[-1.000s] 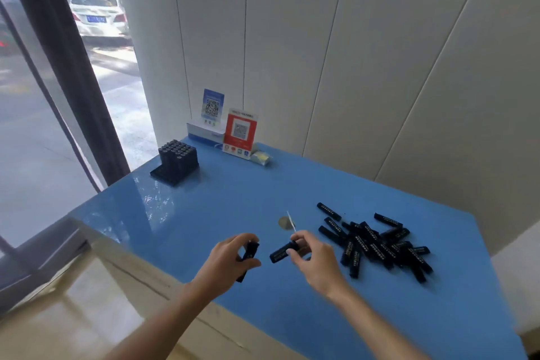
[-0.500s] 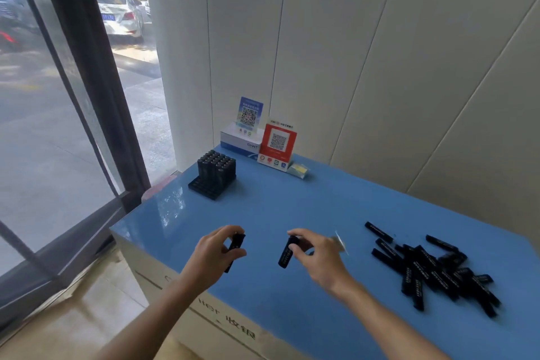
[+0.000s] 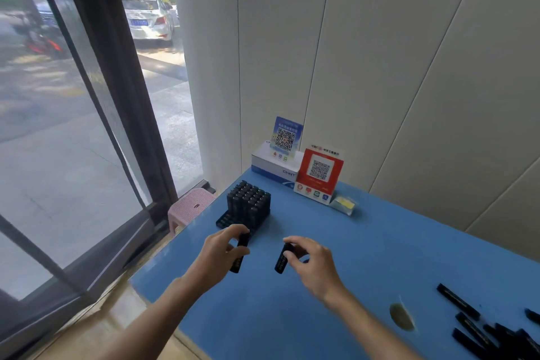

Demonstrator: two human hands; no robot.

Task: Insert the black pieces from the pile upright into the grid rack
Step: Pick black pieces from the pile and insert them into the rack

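Note:
On the blue table (image 3: 380, 242) the black grid rack (image 3: 247, 207) stands near the far left corner, with several black pieces upright in it. My left hand (image 3: 217, 254) pinches one black piece (image 3: 239, 254) nearly upright, just in front of the rack. To its right, my right hand (image 3: 312, 263) pinches another black piece (image 3: 283, 259) by its top end. The pile of loose black pieces (image 3: 493, 333) lies at the lower right, partly cut off by the frame.
A white box (image 3: 274, 165) with a blue QR sign (image 3: 286, 137) and a red QR sign (image 3: 318, 175) stand against the wall behind the rack. A small yellow pad (image 3: 343, 204) lies beside them. A pink stool (image 3: 191, 206) sits off the table's left edge by the window.
Both hands have carried their pieces leftward and away from the pile, close to the rack. The view has swung left, pushing the pile toward the lower right corner.

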